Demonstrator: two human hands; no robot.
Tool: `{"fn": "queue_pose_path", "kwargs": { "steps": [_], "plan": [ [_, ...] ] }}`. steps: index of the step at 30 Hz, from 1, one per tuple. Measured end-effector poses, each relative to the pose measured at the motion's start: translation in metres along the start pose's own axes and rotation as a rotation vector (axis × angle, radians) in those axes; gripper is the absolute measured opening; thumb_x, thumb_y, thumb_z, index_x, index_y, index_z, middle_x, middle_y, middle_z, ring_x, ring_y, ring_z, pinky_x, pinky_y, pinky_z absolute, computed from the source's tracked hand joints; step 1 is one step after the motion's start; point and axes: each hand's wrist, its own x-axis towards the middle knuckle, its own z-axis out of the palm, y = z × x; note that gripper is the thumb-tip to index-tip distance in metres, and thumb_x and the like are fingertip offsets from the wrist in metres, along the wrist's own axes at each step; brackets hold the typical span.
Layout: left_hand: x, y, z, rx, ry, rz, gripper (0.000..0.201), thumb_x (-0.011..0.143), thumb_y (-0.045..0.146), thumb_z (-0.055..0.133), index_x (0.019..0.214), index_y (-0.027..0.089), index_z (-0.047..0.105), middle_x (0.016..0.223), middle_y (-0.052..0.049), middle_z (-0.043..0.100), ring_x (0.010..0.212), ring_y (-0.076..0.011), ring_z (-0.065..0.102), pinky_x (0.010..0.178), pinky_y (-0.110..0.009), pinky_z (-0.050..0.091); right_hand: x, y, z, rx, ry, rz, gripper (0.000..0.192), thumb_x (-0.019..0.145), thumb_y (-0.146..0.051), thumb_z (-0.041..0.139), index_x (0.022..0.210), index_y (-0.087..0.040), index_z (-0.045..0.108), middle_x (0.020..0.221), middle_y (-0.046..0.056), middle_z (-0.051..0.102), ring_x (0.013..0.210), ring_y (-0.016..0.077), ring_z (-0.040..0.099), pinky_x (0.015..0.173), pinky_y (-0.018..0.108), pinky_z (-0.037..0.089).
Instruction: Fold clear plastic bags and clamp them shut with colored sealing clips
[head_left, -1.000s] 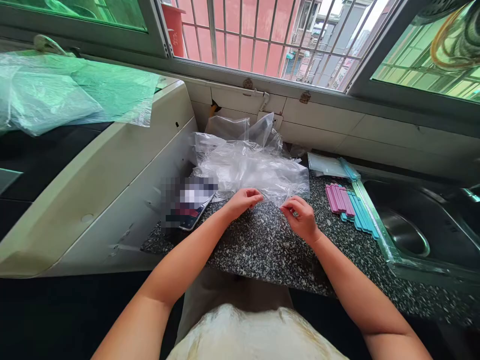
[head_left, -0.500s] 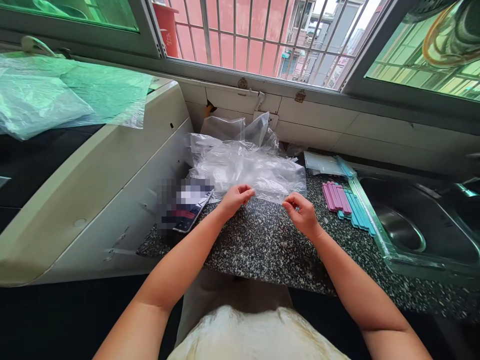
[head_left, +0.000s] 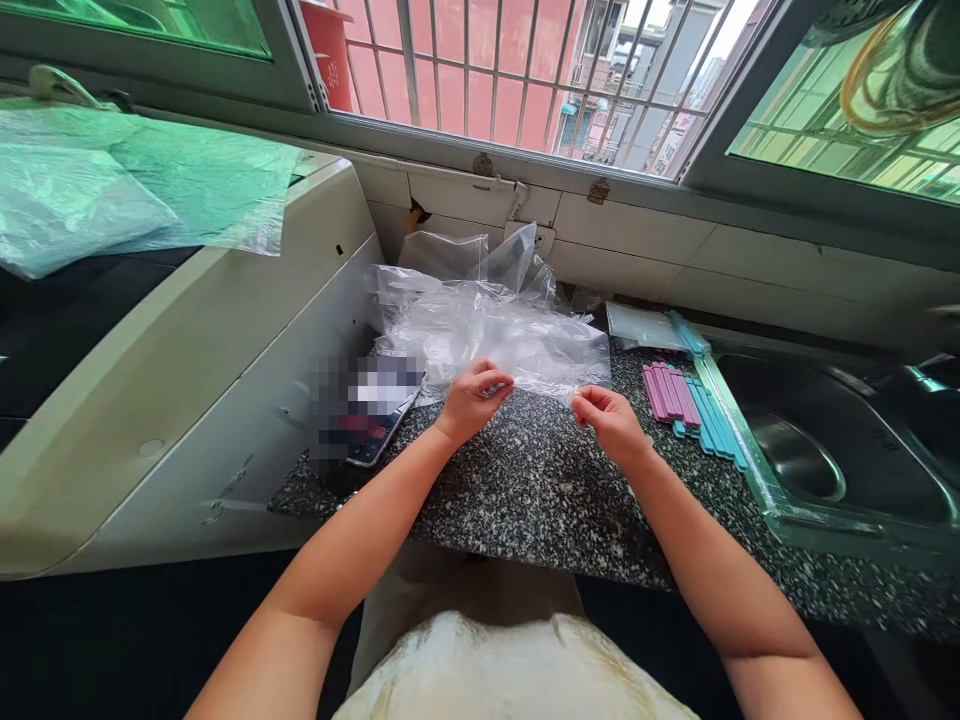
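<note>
The left hand (head_left: 471, 398) and the right hand (head_left: 609, 420) each pinch the near edge of a clear plastic bag (head_left: 495, 335) lying on the speckled counter (head_left: 540, 480), apparently opening its mouth, which calls for separating both layers gently.

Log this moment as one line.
left hand: pinching near edge of clear plastic bag | right hand: pinching same edge | bag on speckled counter | pink and blue clips beside sink
</note>
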Motion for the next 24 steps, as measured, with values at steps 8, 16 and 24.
{"fn": "queue_pose_path", "kwargs": {
  "steps": [8,16,24],
  "plan": [
    [0.0002,-0.0019,-0.0008,0.031,-0.047,0.026,0.009,0.076,0.020,0.058,0.071,0.018,0.065,0.069,0.000,0.050,0.061,-0.0095,0.047,0.058,-0.022,0.039,0.0025,0.0029,-0.0032,0.028,0.024,0.007,0.033,0.066,-0.047,0.065,0.060,-0.017,0.052,0.050,-0.004,0.046,0.047,0.0074,0.039,0.045,0.022,0.034],
    [0.0013,-0.0011,-0.0016,0.037,-0.060,-0.009,0.009,0.075,0.020,0.056,0.070,0.018,0.063,0.068,0.000,0.049,0.057,-0.0084,0.044,0.057,-0.021,0.039,-0.0009,0.0019,-0.0029,-0.216,0.180,-0.206,0.027,0.073,-0.044,0.061,0.068,-0.018,0.055,0.057,-0.002,0.051,0.051,0.0096,0.044,0.049,0.023,0.038],
    [0.0001,-0.0008,-0.0003,0.034,-0.076,-0.013,0.010,0.076,0.020,0.055,0.070,0.017,0.062,0.069,0.000,0.050,0.058,-0.0085,0.045,0.057,-0.021,0.039,-0.0054,0.0051,-0.0024,-0.677,0.218,-0.670,0.016,0.076,-0.030,0.063,0.090,-0.022,0.059,0.077,0.003,0.057,0.067,0.0155,0.053,0.062,0.030,0.046]
  ]
}}
